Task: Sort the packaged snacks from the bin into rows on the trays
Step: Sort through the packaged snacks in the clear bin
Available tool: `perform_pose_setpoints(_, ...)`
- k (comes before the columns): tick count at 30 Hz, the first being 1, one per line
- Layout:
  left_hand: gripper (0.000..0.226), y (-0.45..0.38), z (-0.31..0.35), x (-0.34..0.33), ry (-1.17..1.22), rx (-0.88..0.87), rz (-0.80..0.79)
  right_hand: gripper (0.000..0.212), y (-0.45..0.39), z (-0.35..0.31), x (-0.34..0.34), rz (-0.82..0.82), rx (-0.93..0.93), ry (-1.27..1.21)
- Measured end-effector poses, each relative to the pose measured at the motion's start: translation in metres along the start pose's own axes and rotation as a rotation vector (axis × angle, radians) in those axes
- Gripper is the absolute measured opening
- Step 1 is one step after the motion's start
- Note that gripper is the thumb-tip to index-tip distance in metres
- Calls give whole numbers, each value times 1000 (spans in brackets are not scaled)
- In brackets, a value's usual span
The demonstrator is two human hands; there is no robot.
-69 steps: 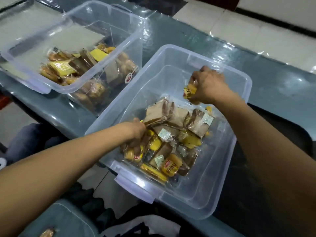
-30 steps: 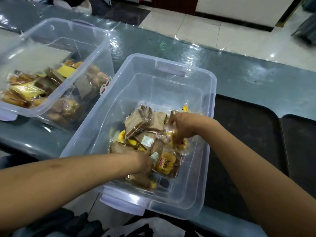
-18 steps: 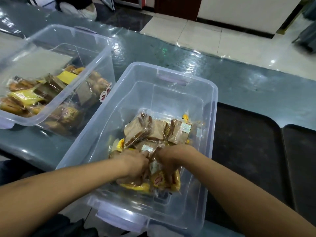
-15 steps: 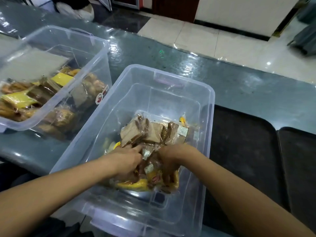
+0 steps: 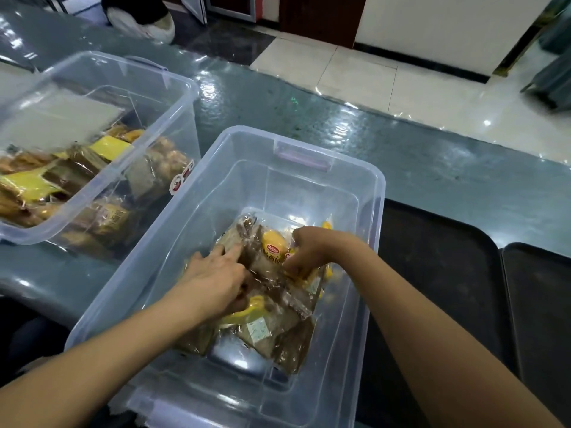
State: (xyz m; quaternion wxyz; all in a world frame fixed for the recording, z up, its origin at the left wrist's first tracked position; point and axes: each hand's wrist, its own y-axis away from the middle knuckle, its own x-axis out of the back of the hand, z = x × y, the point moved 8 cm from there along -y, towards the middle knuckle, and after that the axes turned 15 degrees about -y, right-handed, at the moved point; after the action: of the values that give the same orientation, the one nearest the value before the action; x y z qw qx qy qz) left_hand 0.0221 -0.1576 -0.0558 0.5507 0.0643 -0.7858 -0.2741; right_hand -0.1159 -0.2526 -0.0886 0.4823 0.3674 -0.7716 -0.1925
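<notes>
— What is seen at the centre of the frame?

— A clear plastic bin (image 5: 364,193) is set on the grey-green table (image 5: 432,168), and a heap of packaged snacks (image 5: 272,322) is gathered on its floor, in the lower middle of the frame. Brown cake slices in clear wrap are mixed with yellow packets.

— How are the hands placed?

— Both are lowered into the bin. The left hand (image 5: 216,279) is laid on the left side of the heap with its fingers stretched forward, pressed flat against a brown wrapped slice; nothing is seen to be gripped by it. The right hand (image 5: 312,247) is curled over the upper right of the heap, and its fingers are closed round yellow packets there. A yellow packet with a red logo (image 5: 273,247) is seen between the two hands, just beside the right fingers.

— And the trays?

— Two dark trays are laid side by side at the right of the frame. The nearer tray (image 5: 438,273) is touched by the bin's right wall, and the second tray (image 5: 537,291) is cut off by the right edge. No snack is seen on either.

— What is at the upper left?

— A second clear bin (image 5: 173,97) is placed there, apart from the first, and more wrapped snacks are held in it.
</notes>
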Motion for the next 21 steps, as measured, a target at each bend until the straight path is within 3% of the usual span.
perform_pose_setpoints(3,24,0,-7,3,49,0,60,39,11,-1,17,116,65,-58)
perform_pose_setpoints(6,26,3,-22,17,122,30,157,34,35,0,58,370,121,-268)
perform_pose_setpoints(11,17,11,-52,72,211,82,464,42,85,10,101,725,190,-556)
perform_pose_setpoints(15,17,15,-53,114,229,76,622,43,129,25,107,926,222,-621)
perform_pose_setpoints(21,19,25,-19,166,236,18,792,39,191,65,94,1094,230,-694)
